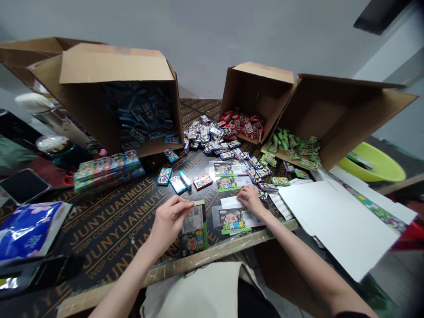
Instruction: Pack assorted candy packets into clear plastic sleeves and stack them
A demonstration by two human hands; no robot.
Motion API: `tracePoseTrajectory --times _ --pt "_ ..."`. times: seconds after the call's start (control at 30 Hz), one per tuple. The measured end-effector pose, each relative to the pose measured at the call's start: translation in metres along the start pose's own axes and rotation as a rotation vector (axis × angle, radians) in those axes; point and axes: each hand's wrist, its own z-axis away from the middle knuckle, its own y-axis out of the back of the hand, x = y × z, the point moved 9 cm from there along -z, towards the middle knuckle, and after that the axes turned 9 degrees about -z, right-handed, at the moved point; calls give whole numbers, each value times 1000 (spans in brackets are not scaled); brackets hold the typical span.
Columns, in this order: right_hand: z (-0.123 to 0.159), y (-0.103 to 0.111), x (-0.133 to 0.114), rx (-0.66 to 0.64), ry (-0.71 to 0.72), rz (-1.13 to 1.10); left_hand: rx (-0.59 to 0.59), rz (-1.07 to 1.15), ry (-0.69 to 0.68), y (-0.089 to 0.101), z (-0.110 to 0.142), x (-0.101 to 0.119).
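Observation:
My left hand [170,218] pinches the top edge of a dark printed package [194,236] with green trim and a clear window, at the front edge of the table. Beyond it, my right hand [251,201] has its fingers bent down on a white paper flap [229,202]; whether they grip it is hidden. Just below that flap lies a flat printed package [232,220]. More flat packages [230,183] lie past my right hand. A red-and-white small box [202,182] and some blue small boxes [179,183] sit beyond my left hand.
A carton [119,66] holds blue boxes, another [261,79] red ones, and a third [334,106] green ones. Purple boxes [212,134] spread between them. White sheets [341,221] overhang at right, near a yellow-green basin [380,165]. Stacked boxes [107,170] stand left.

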Motion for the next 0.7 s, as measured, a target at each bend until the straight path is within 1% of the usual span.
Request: tracePoseTrajectory --times 0.13,0.37,0.5,0.6,0.67,0.7 --pt "-3 -1 2 4 -23 -3 49 16 33 3 0 -5" --pt "-3 0 -2 22 -37 -15 53 26 43 2 1 -9" --pt "-1 -1 0 12 -58 -66 53 43 71 3 1 -9" --pt "-2 4 2 -6 -70 -132 77 49 117 4 1 -12" --pt "-6 12 -7 -20 -57 -188 104 79 160 7 3 -15" --pt "-10 18 -17 -22 -41 -212 111 102 173 8 3 -17"
